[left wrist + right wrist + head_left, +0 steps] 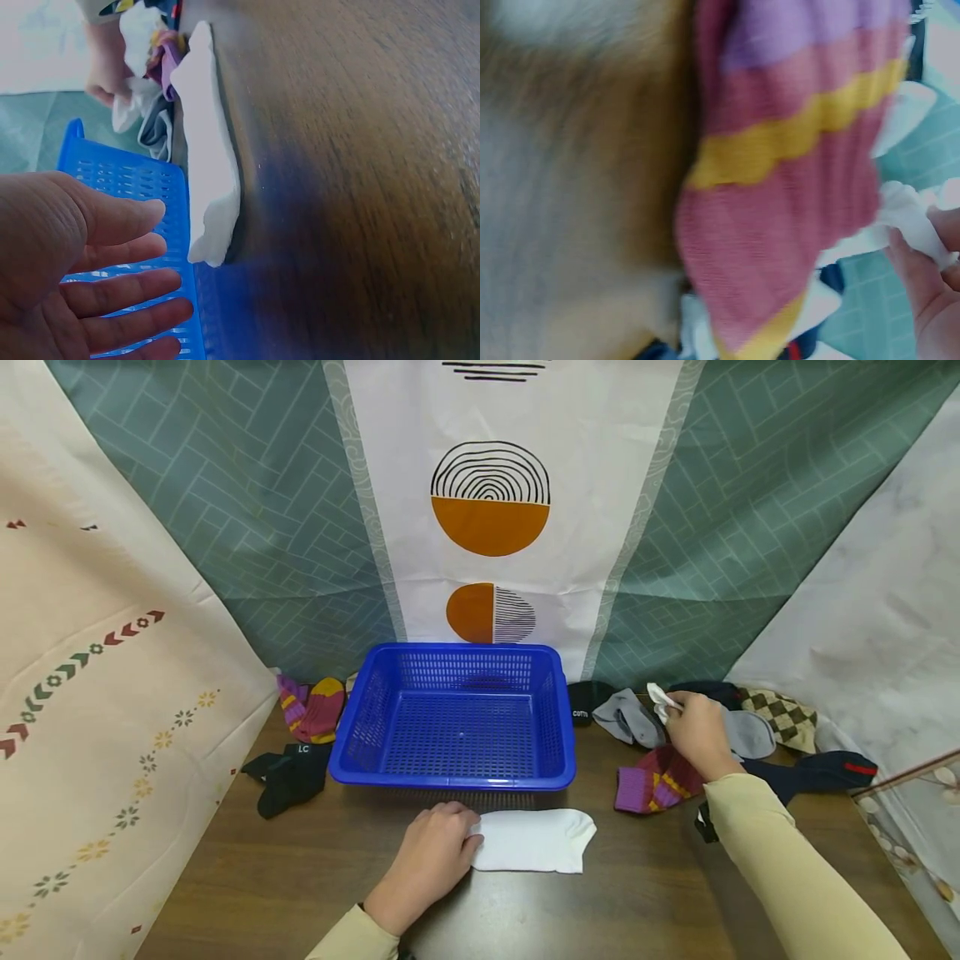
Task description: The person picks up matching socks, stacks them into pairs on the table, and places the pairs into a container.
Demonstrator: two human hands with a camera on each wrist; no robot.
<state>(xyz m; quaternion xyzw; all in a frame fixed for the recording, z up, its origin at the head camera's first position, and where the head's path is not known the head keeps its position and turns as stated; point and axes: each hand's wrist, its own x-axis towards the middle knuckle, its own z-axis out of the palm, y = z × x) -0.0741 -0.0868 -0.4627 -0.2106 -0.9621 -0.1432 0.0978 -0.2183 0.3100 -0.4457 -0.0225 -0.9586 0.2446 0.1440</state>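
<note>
A white sock [534, 841] lies flat on the table in front of the basket. My left hand [438, 847] is at its left end; in the left wrist view the left hand's fingers [124, 292] are spread loosely, with nothing held. Over the pile at the right, my right hand [697, 731] pinches another white sock [662, 700] between thumb and fingers. The right wrist view shows that pinch at its right edge. Close to the right hand lie a grey sock [630, 718] and a maroon, purple and yellow sock [656, 781].
A blue plastic basket [461, 783] stands at the middle back with nothing in it. Black socks [292, 781] and a maroon-yellow sock [322, 710] lie left of it. Right of it are a checkered sock [783, 718] and a navy sock [825, 771]. A curtain [495, 568] hangs behind.
</note>
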